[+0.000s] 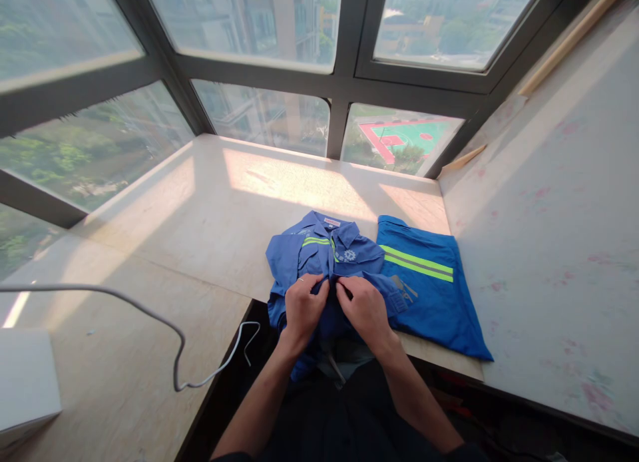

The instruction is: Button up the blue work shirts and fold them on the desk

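A blue work shirt (294,250) with a collar, yellow-green reflective strips and a white gear emblem lies at the ledge's front edge, its lower part hanging over. My left hand (303,305) pinches the shirt's front at the middle, fingertips pressed together on the cloth. Close beside it, my right hand (363,307) pinches the other side of the front opening. A narrow gap separates the two hands. What lies exactly between the fingertips is hidden. Right of the shirt lies a folded blue garment (429,309) with one reflective band, partly under the shirt's sleeve.
The pale stone ledge (200,216) runs to framed windows (259,116) at the back. A grey-white cable (150,312) crosses the left side, near a white box (27,375). The papered wall (554,249) bounds the right. Dark space lies below the front edge.
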`<state>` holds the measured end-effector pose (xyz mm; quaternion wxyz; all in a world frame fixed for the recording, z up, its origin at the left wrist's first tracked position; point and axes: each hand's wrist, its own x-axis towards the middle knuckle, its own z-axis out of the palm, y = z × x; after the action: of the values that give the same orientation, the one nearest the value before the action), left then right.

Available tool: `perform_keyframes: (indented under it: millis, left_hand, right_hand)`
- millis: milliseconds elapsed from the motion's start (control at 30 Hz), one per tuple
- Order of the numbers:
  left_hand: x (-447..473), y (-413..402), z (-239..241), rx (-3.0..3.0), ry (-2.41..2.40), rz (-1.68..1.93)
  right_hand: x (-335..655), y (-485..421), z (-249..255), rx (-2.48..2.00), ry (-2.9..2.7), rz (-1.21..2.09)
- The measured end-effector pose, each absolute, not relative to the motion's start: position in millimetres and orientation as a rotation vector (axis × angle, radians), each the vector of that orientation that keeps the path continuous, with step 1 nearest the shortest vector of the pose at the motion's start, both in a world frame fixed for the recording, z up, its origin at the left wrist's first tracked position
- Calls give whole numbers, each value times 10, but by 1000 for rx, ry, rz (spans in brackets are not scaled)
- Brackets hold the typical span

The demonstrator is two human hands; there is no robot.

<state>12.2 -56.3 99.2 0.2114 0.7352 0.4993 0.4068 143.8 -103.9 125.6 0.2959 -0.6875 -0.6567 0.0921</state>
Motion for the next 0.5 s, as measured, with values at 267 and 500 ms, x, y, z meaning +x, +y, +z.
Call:
perform_keyframes:
  millis: [267, 500]
  left_hand:
    - [202, -647, 1133, 2076, 1275, 1024]
    - [241, -687, 1244, 2177, 1119, 916]
  right_hand:
    - [1588, -1057, 1206, -1663, -1608, 477]
    - [1737, -1009, 1271, -1774, -1787, 374]
